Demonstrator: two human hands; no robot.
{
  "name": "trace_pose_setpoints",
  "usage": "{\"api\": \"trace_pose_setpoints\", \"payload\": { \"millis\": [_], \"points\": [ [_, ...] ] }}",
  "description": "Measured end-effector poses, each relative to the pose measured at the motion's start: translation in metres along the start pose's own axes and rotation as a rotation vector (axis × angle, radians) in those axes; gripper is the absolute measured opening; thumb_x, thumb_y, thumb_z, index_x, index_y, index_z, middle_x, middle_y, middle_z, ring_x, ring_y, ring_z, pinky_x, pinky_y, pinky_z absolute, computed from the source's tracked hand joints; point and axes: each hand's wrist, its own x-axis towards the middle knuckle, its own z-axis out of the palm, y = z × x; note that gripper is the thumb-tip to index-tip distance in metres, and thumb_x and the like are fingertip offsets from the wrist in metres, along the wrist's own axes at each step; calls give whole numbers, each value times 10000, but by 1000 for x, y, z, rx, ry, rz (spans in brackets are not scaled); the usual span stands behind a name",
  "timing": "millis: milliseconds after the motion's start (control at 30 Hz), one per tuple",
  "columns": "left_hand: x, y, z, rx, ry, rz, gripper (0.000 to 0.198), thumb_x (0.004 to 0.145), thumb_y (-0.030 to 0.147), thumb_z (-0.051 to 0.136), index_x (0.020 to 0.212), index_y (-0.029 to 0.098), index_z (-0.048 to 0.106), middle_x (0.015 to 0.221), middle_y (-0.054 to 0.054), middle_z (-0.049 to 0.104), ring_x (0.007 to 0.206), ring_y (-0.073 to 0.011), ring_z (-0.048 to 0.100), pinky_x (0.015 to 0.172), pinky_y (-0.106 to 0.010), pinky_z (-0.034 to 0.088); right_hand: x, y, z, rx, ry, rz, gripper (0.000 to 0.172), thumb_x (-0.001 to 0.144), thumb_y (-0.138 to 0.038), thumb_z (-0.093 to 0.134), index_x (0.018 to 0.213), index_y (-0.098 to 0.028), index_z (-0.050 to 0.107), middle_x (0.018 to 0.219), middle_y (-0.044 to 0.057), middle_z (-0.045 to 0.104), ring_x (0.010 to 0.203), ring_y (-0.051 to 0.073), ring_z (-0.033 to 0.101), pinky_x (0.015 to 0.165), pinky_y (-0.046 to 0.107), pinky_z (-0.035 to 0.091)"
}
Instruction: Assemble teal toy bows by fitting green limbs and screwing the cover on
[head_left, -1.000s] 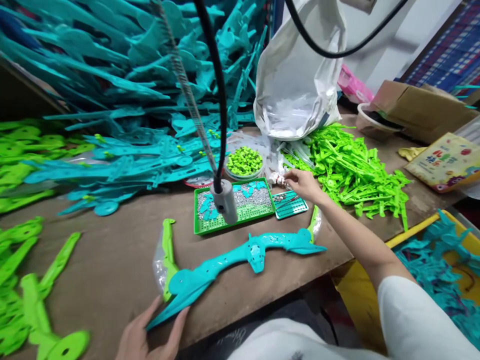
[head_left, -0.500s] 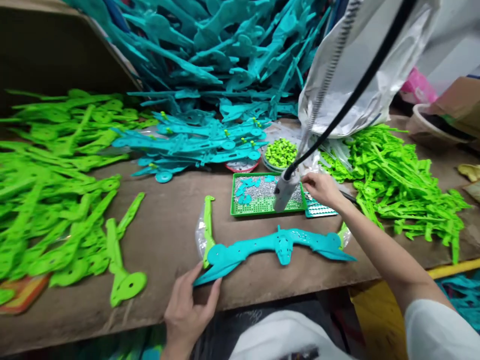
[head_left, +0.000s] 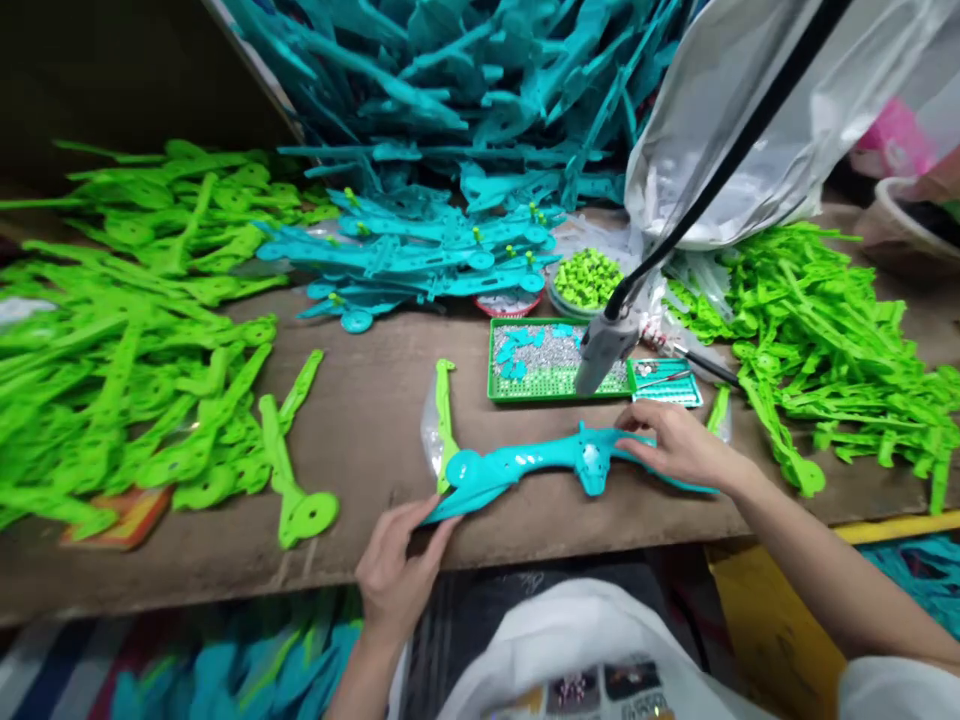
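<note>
A long teal plastic piece, shaped like a toy bow [head_left: 532,459] with a crest at its middle, lies across the table in front of me. Its left tip sits between the thumb and fingers of my left hand [head_left: 401,560]. From above, my right hand [head_left: 670,441] grips the right arm of the bow and partly hides it. A green curved limb [head_left: 444,415] with clear film stands out from the bow's left end. Another green limb [head_left: 718,410] shows beyond my right hand; its join is hidden.
Behind the bow are a green tray [head_left: 491,385] of small metal parts and a small teal tray [head_left: 675,385]. A grey hanging screwdriver [head_left: 598,355] stands over the green tray. Green pieces [head_left: 202,400] are heaped left, more green parts [head_left: 847,370] right, teal pieces [head_left: 450,250] behind.
My right hand has come back from the small trays onto the bow's right arm. My left hand keeps its hold at the left tip. The view has shifted slightly.
</note>
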Motion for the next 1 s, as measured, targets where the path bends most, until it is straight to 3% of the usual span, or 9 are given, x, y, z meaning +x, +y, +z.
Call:
{"api": "trace_pose_setpoints", "payload": {
  "millis": [167,367,500,733,833,933,1000],
  "points": [
    [17,9,-17,39,10,153,376,862,230,802,1222,197,698,1021,-77,759,864,-169,724,832,-286,597,-10,-55,39,4,97,-288,317,941,-284,661,1243,-202,612,1223,161,672,1119,300,664,953,490,578],
    [56,13,-37,33,-29,335,459,897,227,765,1344,209,660,1046,-67,762,871,-155,726,835,-245,585,30,-110,101,-18,367,-543,384,965,-225,609,1341,-157,576,1293,203,670,1188,313,659,976,497,592],
    [81,14,-46,-4,-66,378,376,929,268,735,1293,190,682,1064,-74,768,890,-153,727,847,-245,588,52,-117,123,56,502,-604,234,959,-220,642,1188,-214,689,1233,143,724,1220,297,669,1023,510,591],
    [102,20,-54,-60,-43,363,318,910,297,758,1214,214,715,1052,-61,788,858,-160,737,817,-259,597,60,-117,123,136,717,-711,202,907,-178,730,1103,-227,719,1124,71,791,1170,247,709,1023,449,619],
    [99,23,-57,-109,-54,334,333,878,285,793,1198,219,727,1024,-60,793,836,-163,736,785,-258,592,56,-120,118,123,685,-693,205,925,-199,708,1127,-229,702,1164,68,781,1192,239,695,1015,429,609],
    [82,22,-56,-187,-65,262,369,829,273,837,1184,227,748,1006,-67,795,827,-178,732,772,-280,595,50,-122,111,33,494,-577,352,927,-242,678,1271,-180,644,1339,133,702,1261,286,643,1057,491,552],
    [66,21,-51,-291,-56,142,373,765,289,888,1116,239,772,972,-63,791,807,-187,725,756,-296,596,45,-122,110,-64,391,-508,434,919,-189,619,1351,-143,599,1380,157,672,1257,302,630,1067,507,511]
  ]
}}
